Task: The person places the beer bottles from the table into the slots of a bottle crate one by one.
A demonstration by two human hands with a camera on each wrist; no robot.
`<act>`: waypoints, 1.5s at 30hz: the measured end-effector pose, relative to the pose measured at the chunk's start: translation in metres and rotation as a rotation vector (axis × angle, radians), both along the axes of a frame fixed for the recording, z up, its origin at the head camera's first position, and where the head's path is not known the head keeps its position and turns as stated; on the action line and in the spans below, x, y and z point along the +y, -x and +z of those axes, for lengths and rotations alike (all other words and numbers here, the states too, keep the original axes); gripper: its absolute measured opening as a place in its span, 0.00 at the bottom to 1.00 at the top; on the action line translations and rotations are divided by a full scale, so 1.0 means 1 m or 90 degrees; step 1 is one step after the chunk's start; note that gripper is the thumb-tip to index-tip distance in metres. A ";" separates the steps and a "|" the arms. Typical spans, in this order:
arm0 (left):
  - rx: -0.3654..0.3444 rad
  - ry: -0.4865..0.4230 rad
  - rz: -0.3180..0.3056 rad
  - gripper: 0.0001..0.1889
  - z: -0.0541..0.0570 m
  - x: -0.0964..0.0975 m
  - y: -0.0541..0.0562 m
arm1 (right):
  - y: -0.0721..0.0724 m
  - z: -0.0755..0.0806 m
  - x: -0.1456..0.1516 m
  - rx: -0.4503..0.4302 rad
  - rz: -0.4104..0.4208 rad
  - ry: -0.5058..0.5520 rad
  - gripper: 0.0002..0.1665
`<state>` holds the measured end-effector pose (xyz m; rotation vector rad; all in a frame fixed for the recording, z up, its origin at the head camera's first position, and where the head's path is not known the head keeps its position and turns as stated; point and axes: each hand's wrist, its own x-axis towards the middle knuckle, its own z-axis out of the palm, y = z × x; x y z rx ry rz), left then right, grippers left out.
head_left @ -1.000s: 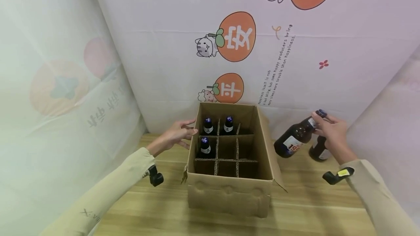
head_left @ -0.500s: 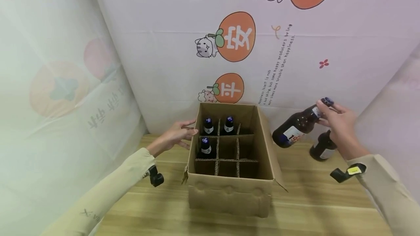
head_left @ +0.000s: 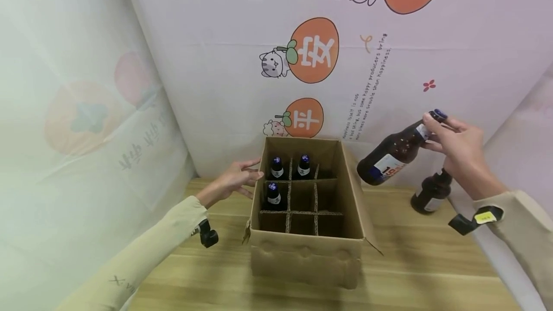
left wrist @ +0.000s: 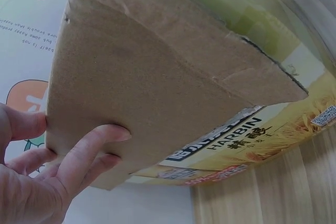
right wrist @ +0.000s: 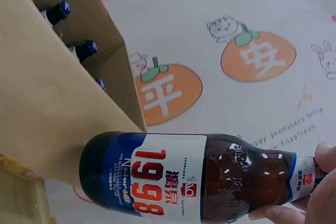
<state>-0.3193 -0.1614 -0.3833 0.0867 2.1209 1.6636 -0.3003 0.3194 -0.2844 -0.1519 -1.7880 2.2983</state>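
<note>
My right hand (head_left: 464, 148) pinches a brown beer bottle (head_left: 390, 157) by its neck, blue cap up and base slanting down to the left. The bottle hangs above the table, just right of an open cardboard box (head_left: 304, 263). In the right wrist view its white label with red "1998" faces the camera. My left hand (head_left: 235, 179) holds the box at its left rim; in the left wrist view some fingertips press the outer flap (left wrist: 142, 66) while others reach the edge. Inside, three blue-capped bottles stand in divider cells: two at the back, one (head_left: 274, 196) in the middle-left cell.
Another brown bottle (head_left: 431, 191) stands on the wooden table (head_left: 402, 272) behind my right wrist. Cardboard dividers (head_left: 302, 212) split the box into cells. An outer flap sticks out on its right side. Printed white cloth (head_left: 224, 85) rises behind and on both sides.
My right hand has carried the bottle up and slightly right, tilting it more. More of the standing bottle behind it shows now. My left hand stays at the box rim.
</note>
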 end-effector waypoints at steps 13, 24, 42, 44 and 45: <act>0.003 0.007 -0.004 0.37 0.000 0.003 0.001 | -0.005 0.014 -0.030 0.087 0.038 0.052 0.07; 0.008 0.005 -0.011 0.36 0.001 0.000 0.001 | -0.001 0.020 -0.049 0.104 0.068 0.058 0.08; 0.009 0.007 -0.010 0.36 0.003 -0.001 0.002 | 0.034 0.003 -0.112 0.006 0.156 -0.035 0.11; 0.006 0.007 -0.012 0.37 0.002 -0.002 0.002 | 0.039 -0.001 -0.121 -0.014 0.158 -0.075 0.20; 0.004 0.007 -0.014 0.37 0.002 -0.002 0.002 | 0.041 -0.004 -0.125 -0.023 0.160 -0.099 0.24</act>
